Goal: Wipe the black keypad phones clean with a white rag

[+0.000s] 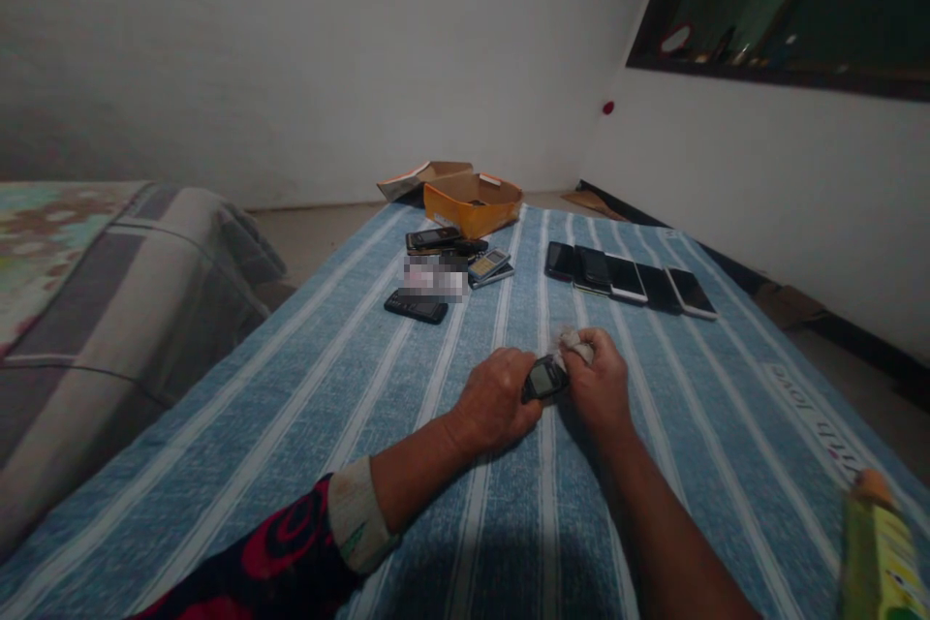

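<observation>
Between my hands is a small dark mobile phone [543,378] with a greyish screen facing up. My left hand [498,397] is closed round its left end. My right hand [602,383] pinches a crumpled whitish cloth or tissue [573,345] against the phone's right end; the exact material is hard to make out. Beyond my left hand lies a black keypad phone [416,306], with a loose pile of older phones behind it, among them a silver one with a yellowish screen [488,264]. A row of touchscreen phones [626,279] lies further off to the right, edges overlapping.
An orange box [472,206] stands at the far end of the blue striped cloth [407,465], its lid [421,179] behind it. A bottle with yellow-green contents [879,552] is at the lower right. A bed with a blanket [167,281] is on the left.
</observation>
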The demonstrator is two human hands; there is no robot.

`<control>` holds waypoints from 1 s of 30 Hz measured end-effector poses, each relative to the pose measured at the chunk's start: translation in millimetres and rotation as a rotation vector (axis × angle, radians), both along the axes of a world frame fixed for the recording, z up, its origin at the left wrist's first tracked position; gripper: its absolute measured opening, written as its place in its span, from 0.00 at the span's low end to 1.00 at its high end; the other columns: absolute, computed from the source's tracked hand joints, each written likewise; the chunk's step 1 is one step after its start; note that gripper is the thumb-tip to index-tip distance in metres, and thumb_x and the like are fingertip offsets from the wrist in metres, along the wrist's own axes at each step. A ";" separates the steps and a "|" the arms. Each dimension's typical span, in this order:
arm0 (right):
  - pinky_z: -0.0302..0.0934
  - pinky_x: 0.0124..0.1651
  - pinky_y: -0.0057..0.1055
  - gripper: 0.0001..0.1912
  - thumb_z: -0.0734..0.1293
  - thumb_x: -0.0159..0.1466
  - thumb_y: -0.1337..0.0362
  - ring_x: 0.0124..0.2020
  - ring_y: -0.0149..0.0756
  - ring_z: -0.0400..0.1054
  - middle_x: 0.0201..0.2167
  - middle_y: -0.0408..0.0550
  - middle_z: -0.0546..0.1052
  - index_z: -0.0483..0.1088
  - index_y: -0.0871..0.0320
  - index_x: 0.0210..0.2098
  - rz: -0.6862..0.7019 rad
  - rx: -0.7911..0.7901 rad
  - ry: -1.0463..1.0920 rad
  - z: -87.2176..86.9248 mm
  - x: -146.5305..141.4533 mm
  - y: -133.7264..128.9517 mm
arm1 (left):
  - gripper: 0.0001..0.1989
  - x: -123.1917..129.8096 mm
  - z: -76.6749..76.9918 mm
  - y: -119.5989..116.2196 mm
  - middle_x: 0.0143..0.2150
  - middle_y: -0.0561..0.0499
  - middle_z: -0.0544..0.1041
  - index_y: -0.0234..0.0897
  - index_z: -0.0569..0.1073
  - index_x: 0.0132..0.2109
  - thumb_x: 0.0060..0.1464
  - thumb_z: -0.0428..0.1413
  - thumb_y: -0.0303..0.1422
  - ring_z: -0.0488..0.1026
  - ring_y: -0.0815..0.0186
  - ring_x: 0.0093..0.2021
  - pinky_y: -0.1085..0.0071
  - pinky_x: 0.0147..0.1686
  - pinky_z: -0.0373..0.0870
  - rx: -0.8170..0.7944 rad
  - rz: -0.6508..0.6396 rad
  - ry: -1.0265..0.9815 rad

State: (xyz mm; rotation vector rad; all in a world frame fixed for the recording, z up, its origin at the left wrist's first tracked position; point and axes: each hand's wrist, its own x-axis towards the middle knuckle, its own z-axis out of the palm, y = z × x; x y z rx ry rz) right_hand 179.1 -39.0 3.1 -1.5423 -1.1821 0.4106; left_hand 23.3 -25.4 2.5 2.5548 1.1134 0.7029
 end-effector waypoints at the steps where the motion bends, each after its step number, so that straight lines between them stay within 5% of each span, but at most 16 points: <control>1: 0.60 0.32 0.30 0.07 0.67 0.55 0.60 0.27 0.33 0.66 0.25 0.41 0.72 0.66 0.56 0.30 -0.018 0.005 0.056 -1.3 3.0 1.7 | 0.09 -0.8 0.5 0.3 0.35 0.48 0.73 0.35 0.69 0.38 0.48 0.57 0.30 0.69 0.60 0.38 0.66 0.41 0.67 -0.005 0.006 0.003; 9: 0.54 0.14 0.24 0.15 0.70 0.54 0.56 0.13 0.26 0.58 0.19 0.39 0.71 0.69 0.58 0.37 0.129 -0.068 0.452 -3.4 6.5 0.7 | 0.09 -5.5 4.6 2.6 0.37 0.46 0.74 0.35 0.71 0.40 0.51 0.56 0.31 0.70 0.59 0.40 0.65 0.42 0.68 -0.052 0.102 0.081; 16: 0.63 0.25 0.30 0.14 0.70 0.53 0.58 0.24 0.34 0.67 0.25 0.46 0.75 0.75 0.60 0.35 0.195 -0.125 0.215 -1.5 7.1 -1.0 | 0.09 -7.7 0.2 4.1 0.37 0.48 0.73 0.37 0.71 0.40 0.50 0.57 0.33 0.70 0.58 0.42 0.66 0.41 0.69 -0.037 0.137 0.125; 24: 0.63 0.52 0.45 0.10 0.70 0.50 0.61 0.48 0.48 0.69 0.47 0.54 0.76 0.77 0.58 0.31 0.171 0.010 0.069 -5.6 14.6 2.1 | 0.09 -7.6 0.7 6.0 0.37 0.48 0.72 0.38 0.71 0.40 0.50 0.57 0.33 0.69 0.59 0.42 0.66 0.41 0.68 -0.039 0.143 0.145; 30: 0.66 0.31 0.35 0.11 0.69 0.52 0.63 0.27 0.37 0.69 0.27 0.46 0.76 0.78 0.58 0.34 0.274 -0.169 0.196 -4.1 15.3 -0.7 | 0.09 -8.1 -0.4 5.3 0.37 0.48 0.71 0.37 0.71 0.40 0.50 0.57 0.33 0.69 0.58 0.42 0.65 0.41 0.68 -0.016 0.133 0.128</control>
